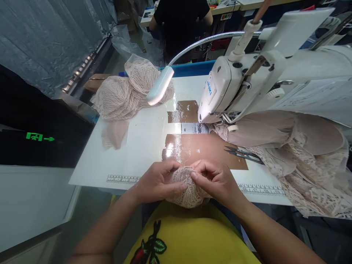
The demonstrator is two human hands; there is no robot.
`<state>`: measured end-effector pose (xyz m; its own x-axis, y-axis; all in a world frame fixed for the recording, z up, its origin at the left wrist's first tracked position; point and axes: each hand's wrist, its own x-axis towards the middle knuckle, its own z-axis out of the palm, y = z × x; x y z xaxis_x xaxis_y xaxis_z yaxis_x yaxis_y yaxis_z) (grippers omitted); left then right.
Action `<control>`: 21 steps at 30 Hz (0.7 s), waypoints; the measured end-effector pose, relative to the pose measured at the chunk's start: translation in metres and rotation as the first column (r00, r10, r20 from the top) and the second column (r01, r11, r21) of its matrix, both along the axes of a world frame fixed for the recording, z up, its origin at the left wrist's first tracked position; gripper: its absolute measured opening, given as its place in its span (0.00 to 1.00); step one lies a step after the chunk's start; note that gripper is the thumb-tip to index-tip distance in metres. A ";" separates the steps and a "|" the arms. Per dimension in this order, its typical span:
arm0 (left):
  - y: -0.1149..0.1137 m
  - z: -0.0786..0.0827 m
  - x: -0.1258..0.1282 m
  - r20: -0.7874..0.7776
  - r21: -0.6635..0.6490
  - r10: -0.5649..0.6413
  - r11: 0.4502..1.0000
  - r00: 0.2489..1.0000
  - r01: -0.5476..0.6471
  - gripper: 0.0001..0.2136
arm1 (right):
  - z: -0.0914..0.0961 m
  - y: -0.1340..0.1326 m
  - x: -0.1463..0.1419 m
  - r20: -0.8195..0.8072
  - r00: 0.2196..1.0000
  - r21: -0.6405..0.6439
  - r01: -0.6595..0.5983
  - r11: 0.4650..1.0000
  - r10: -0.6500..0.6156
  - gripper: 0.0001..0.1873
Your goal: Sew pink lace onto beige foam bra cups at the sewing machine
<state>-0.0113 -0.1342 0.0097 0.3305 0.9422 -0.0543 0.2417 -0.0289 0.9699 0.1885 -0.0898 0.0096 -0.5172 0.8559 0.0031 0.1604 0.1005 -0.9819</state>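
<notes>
A beige lace piece, rounded like a cup, is between my two hands at the front edge of the sewing table. My left hand grips its left side, thumb on the lace and fingers behind it. With thumb and forefinger, my right hand pinches its upper edge. Beyond my hands stands a white sewing machine, with beige lace fabric lying by its needle area. Dark thread snips rest on the table to the right of my hands.
Stacked beige lace cups lie at the table's back left, near a sheer fabric scrap. A lamp on a bendable neck hangs over the middle. More lace fabric drapes off the right edge. Another person sits beyond the table.
</notes>
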 end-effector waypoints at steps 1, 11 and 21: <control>0.001 0.000 0.000 -0.012 -0.004 0.002 1.000 1.000 -0.002 0.13 | 0.000 0.000 0.000 0.006 1.000 0.001 0.009 1.000 -0.009 0.10; 0.012 0.000 0.008 0.044 -0.106 -0.020 0.994 0.999 0.024 0.10 | -0.004 0.001 0.002 0.110 0.994 0.011 0.010 1.000 -0.011 0.12; 0.009 -0.005 0.015 0.113 -0.154 0.037 0.988 0.993 -0.019 0.12 | -0.009 0.014 0.009 0.006 0.989 -0.045 -0.147 0.988 0.147 0.13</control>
<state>0.0037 -0.1250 0.0043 0.3163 0.9349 -0.1608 0.1272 0.1262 0.9838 0.1980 -0.0755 0.0004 -0.6374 0.7696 -0.0383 0.1559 0.0801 -0.9845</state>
